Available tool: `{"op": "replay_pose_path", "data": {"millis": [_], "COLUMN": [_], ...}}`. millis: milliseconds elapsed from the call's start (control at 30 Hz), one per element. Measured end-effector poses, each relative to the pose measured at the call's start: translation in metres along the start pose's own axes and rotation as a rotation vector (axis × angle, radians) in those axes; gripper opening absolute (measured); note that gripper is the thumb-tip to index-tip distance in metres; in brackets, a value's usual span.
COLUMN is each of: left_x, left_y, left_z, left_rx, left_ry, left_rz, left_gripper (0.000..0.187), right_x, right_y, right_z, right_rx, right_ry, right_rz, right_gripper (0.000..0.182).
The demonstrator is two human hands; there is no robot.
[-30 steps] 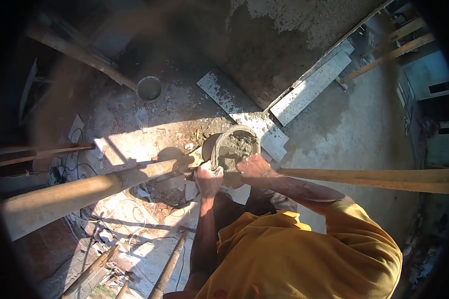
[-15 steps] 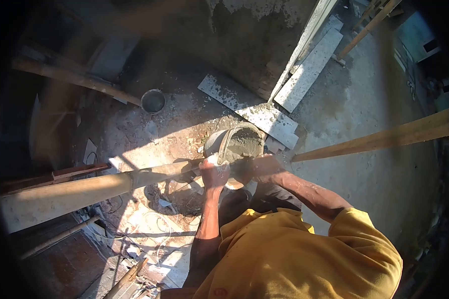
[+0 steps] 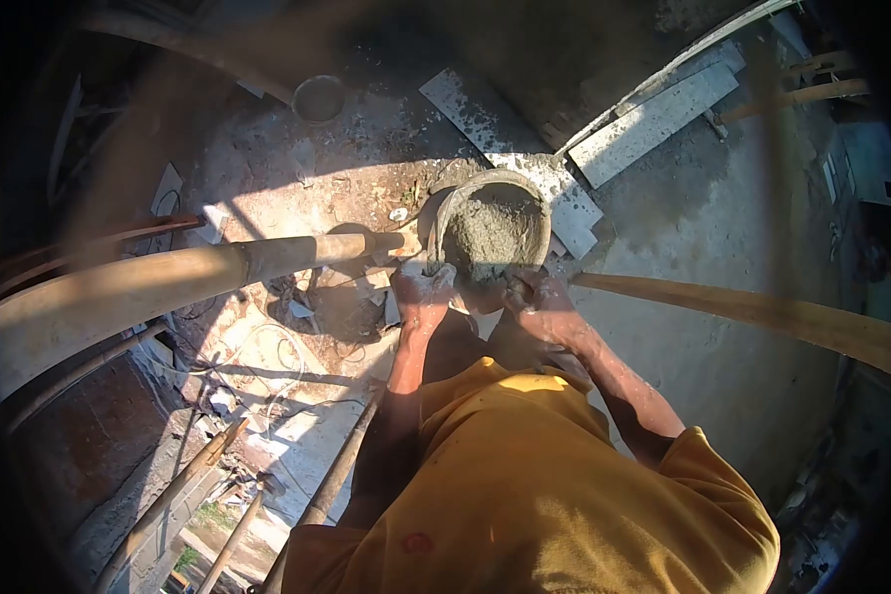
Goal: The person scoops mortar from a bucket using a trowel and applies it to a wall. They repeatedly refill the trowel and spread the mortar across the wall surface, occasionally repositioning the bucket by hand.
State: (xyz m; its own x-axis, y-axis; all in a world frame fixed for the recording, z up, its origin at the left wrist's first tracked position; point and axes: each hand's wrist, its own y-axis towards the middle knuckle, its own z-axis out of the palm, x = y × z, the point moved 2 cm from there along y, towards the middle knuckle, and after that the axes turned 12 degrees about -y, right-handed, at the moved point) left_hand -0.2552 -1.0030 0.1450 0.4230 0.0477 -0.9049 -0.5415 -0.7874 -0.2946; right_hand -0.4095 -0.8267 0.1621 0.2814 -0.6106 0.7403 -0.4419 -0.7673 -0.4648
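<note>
Right in front of my body is a round bucket (image 3: 440, 230), its mouth turned up toward me. Wet grey mortar (image 3: 495, 233) fills much of it. My left hand (image 3: 424, 294), whitened with cement, is closed on the near left of the rim. At the near right, my right hand (image 3: 542, 305) grips the rim with curled fingers. The bucket's underside is mostly hidden from above.
A bamboo pole (image 3: 168, 277) runs in from the left close to the bucket, and a wooden pole (image 3: 742, 322) slants off to the right. Splattered boards (image 3: 653, 124) lie on the floor beyond. Another bucket (image 3: 319, 99) stands far left, in shade. Rubble and cables litter the lower left.
The bucket has turned so its mouth faces me more fully and shows more mortar. My right hand has shifted with it. The whole view has tilted, moving the floor items upward.
</note>
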Motion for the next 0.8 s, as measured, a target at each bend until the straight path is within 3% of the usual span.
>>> {"op": "replay_pose_path", "data": {"millis": [33, 100, 133, 200, 233, 300, 333, 433, 467, 500, 567, 633, 667, 733, 767, 800], "left_x": [0.003, 0.027, 0.048, 0.084, 0.091, 0.122, 0.137, 0.165, 0.163, 0.161, 0.198, 0.202, 0.193, 0.209, 0.233, 0.245], "left_y": [0.004, 0.011, 0.015, 0.025, 0.021, 0.015, 0.016, 0.007, -0.003, -0.012, -0.03, -0.05, -0.054, -0.073, -0.083, -0.094], "left_z": [0.0, 0.013, 0.023, 0.033, 0.035, 0.039, 0.04, 0.03, 0.031, 0.03, 0.009, 0.0, -0.004, -0.006, -0.004, -0.007], "left_rx": [-0.031, -0.072, -0.19, -0.268, -0.287, -0.328, -0.358, -0.423, -0.518, -0.618, -0.527, -0.556, -0.545, -0.556, -0.589, -0.616], "left_ry": [0.014, 0.034, -0.167, -0.391, -0.44, -0.423, -0.415, -0.279, -0.384, -0.485, -0.338, -0.342, -0.177, 0.049, 0.105, 0.169], "left_rz": [-0.02, -0.064, 0.028, -0.024, -0.11, -0.125, -0.126, 0.008, -0.093, -0.194, -0.207, -0.456, -0.394, -0.359, -0.377, -0.403], "left_gripper": [0.015, 0.013, 0.022, 0.02, 0.018, 0.014, 0.013, 0.015, 0.015, 0.016, 0.015, 0.012, 0.011, 0.01, 0.011, 0.012], "right_x": [-0.003, -0.017, -0.039, -0.054, -0.054, -0.037, -0.019, -0.005, 0.02, 0.028, 0.026, 0.044, 0.046, -0.004, -0.021, -0.086], "right_y": [0.0, 0.017, 0.03, 0.041, 0.041, 0.044, 0.055, 0.098, 0.109, 0.119, 0.152, 0.184, 0.205, 0.262, 0.296, 0.342], "right_z": [-0.006, -0.013, -0.011, -0.028, -0.037, -0.047, -0.063, -0.068, -0.076, -0.073, -0.063, -0.076, -0.08, -0.079, -0.1, -0.117], "right_rx": [-0.123, -0.067, -0.104, -0.117, -0.186, -0.313, -0.108, -0.07, 0.01, -0.019, 0.028, 0.432, 0.626, 0.766, 0.757, 0.618], "right_ry": [-0.036, -0.214, -0.295, -0.286, -0.413, -0.655, -0.727, -0.869, -0.825, -0.731, -0.518, -0.219, -0.07, 0.096, 0.094, 0.181], "right_rz": [-0.059, -0.099, -0.161, -0.296, -0.202, -0.017, 0.035, -0.034, -0.078, -0.227, -0.436, -0.2, -0.075, 0.071, 0.027, 0.086], "right_gripper": [0.02, 0.019, 0.019, 0.019, 0.021, 0.03, 0.05, 0.07, 0.077, 0.064, 0.047, 0.039, 0.036, 0.034, 0.035, 0.042]}}
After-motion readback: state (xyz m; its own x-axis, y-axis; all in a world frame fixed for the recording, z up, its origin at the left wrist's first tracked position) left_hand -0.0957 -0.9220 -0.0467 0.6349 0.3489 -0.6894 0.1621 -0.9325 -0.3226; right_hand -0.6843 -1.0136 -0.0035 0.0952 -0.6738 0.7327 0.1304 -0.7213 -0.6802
